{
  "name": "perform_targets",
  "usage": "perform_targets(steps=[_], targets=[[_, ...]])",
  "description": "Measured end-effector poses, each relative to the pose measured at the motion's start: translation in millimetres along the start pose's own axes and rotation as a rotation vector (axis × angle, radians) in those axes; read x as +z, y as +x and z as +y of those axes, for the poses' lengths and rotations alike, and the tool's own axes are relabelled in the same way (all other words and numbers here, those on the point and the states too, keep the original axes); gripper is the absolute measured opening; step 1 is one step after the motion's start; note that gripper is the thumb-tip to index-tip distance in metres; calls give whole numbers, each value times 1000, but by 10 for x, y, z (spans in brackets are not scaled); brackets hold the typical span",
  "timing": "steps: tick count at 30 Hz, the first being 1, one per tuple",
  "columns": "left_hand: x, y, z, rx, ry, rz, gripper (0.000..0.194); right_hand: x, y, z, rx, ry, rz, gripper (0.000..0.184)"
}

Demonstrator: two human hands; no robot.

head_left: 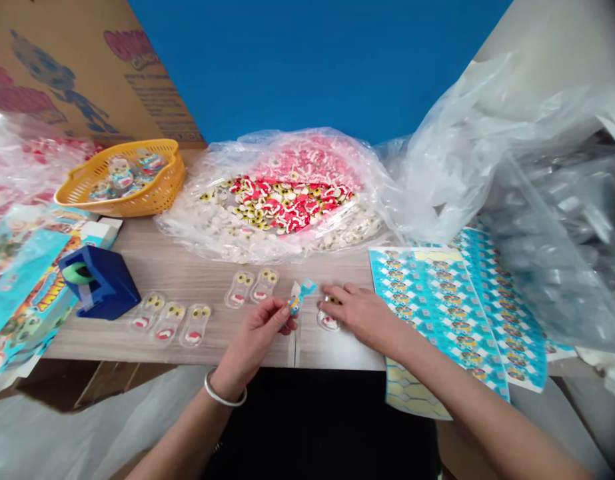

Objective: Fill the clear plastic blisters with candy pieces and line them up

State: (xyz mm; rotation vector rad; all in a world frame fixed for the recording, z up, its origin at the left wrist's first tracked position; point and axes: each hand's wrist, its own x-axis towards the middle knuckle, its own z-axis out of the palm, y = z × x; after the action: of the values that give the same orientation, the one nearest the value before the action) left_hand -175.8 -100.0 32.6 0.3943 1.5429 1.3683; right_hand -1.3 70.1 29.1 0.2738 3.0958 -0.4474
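Left hand (252, 340) pinches a small blue label (307, 288) between thumb and fingers, above the table (162, 267). Right hand (362, 315) lies over a clear blister (328, 321) of gummy eyes, touching it, though whether it grips cannot be told. Five more blisters (194, 325) lie on the table to the left. Beyond them sits a plastic bag (197, 227) of gummies, with a yellow basket (120, 179) beside it. A blue tape dispenser (100, 283) stands left, and label sheets (427, 313) lie right.
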Motion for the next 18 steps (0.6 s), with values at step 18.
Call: perform_targets(steps=[18], targets=[[483,380,287,85,962,-526,31,240,-491,-481,775,1064,434,9]])
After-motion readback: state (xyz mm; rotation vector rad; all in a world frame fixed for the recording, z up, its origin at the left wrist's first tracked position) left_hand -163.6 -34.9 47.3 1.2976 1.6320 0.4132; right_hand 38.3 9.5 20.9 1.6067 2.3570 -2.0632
